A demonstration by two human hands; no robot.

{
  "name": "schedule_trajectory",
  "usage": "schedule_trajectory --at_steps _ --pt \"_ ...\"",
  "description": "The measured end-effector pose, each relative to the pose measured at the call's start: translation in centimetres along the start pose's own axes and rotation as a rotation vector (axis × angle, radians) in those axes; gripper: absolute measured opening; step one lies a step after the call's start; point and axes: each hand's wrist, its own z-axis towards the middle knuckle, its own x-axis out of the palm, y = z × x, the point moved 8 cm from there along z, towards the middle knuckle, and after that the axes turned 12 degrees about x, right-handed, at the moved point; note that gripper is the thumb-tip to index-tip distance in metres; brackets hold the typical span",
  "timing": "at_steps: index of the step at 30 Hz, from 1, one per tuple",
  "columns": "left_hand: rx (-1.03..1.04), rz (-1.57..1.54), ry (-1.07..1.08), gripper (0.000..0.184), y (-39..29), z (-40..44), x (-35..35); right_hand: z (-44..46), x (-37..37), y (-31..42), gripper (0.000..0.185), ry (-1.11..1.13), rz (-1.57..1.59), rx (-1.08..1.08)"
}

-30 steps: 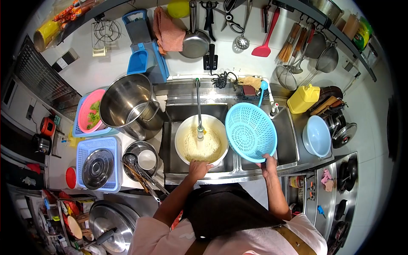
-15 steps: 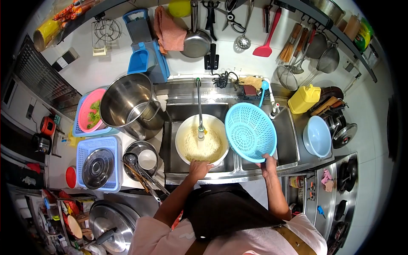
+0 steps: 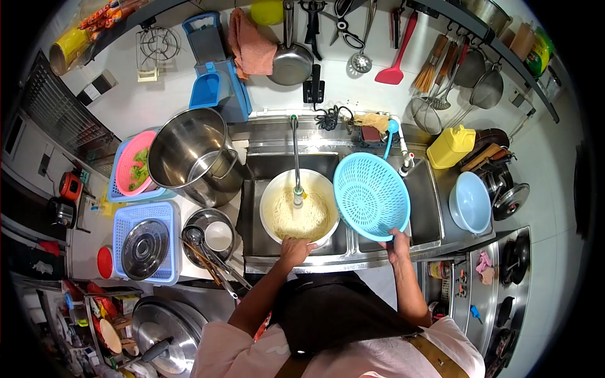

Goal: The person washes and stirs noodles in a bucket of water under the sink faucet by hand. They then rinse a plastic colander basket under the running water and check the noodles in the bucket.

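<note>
Above steel sink (image 3: 343,257), utensils (image 3: 391,75) along white wall (image 3: 346,91); bowl (image 3: 267,211) in left basin (image 3: 265,165).

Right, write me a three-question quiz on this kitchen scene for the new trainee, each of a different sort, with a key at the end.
1. True or false: the right hand holds the colander by its rim.
2. Which stands under the tap: A) the pot, B) the basin, C) the jug?
3. Fill in: the left hand is on the near ____ of the basin.

Key:
1. True.
2. B.
3. Rim.
</note>
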Motion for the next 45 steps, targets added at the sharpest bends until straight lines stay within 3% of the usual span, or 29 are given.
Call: schedule_trajectory --at_steps 5,8,17,45 --pt "-0.083 -0.037 0.111 0.041 0.32 0.02 0.59 0.26 -0.19 -0.15 0.039 -0.001 0.007 0.005" --pt "0.000 0.007 0.010 0.042 0.00 0.02 0.10 0.23 -0.28 -0.11 0.039 0.008 0.003 0.000" --pt "0.020 0.022 -0.029 0.041 0.05 0.02 0.13 0.42 -0.66 -0.28 0.038 0.002 0.021 -0.006" --pt "0.007 -0.003 -0.009 0.042 -0.03 0.02 -0.06 -0.30 0.01 -0.07 0.035 -0.007 0.004 0.007"
